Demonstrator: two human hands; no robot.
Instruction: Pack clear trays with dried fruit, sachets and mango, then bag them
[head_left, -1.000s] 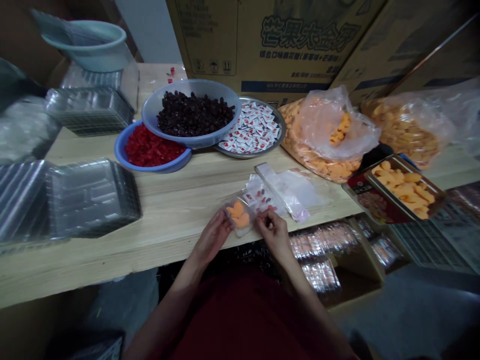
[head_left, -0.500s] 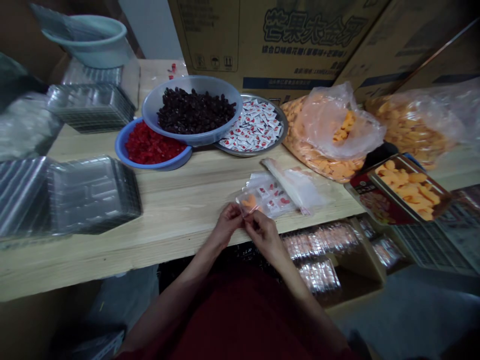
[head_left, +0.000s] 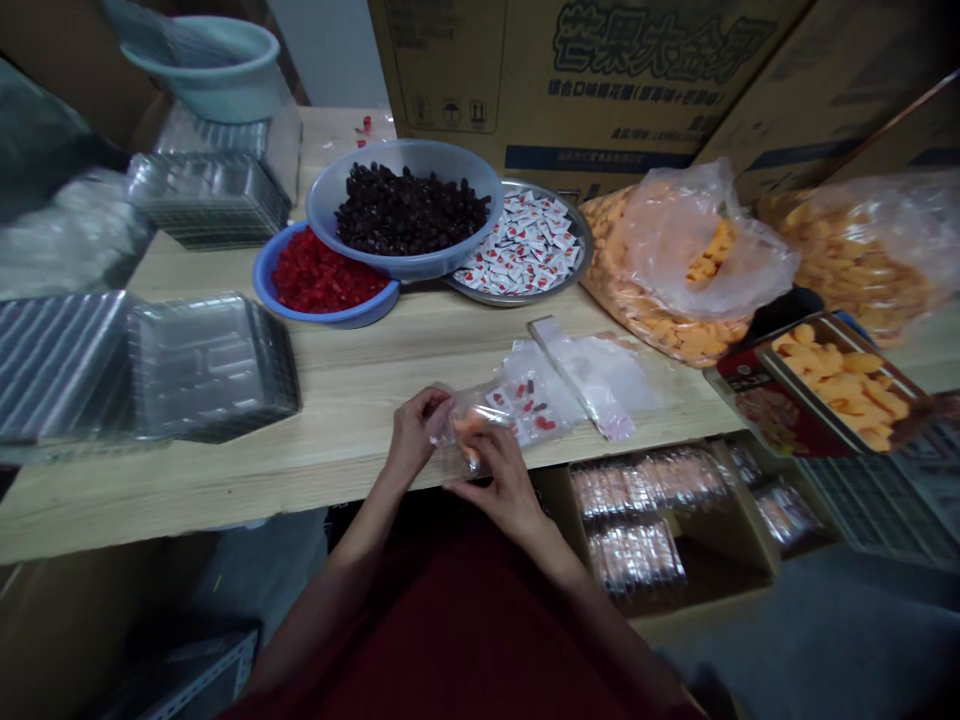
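nearest, below the table's front edge, an open carton (head_left: 724,585) holds rows of shiny wrapped packs (head_left: 636,555). at the edge of the wooden table (head_left: 341,430), the left hand (head_left: 411,438) has thumb and fingertips clamped on the left side of a clear packet (head_left: 450,455) with orange pieces (head_left: 471,425) inside. the right hand (head_left: 508,485) lays its bent fingers over the packet's right part, hiding some of it, with the thumb apart from them.

just beyond, crowding the packet's right side, lie clear bags (head_left: 551,385) with small red and dark pieces showing, then a pale strip (head_left: 574,375) across more clear film. to the left stand stacked clear trays (head_left: 202,360); to the right, a tilted dark red box (head_left: 776,395) of orange pieces, its label too small to read.

farther back, a translucent bowl (head_left: 322,190) of dark pieces overlaps a blue bowl (head_left: 360,314) of red ones and a metal tray (head_left: 583,235) of white-and-red sachets (head_left: 525,245). right of these sits a big bag (head_left: 697,340) of orange pieces. behind, a cardboard box (head_left: 450,60) reads "芒果大金牙" in large characters, with smaller print and a blue band under it.
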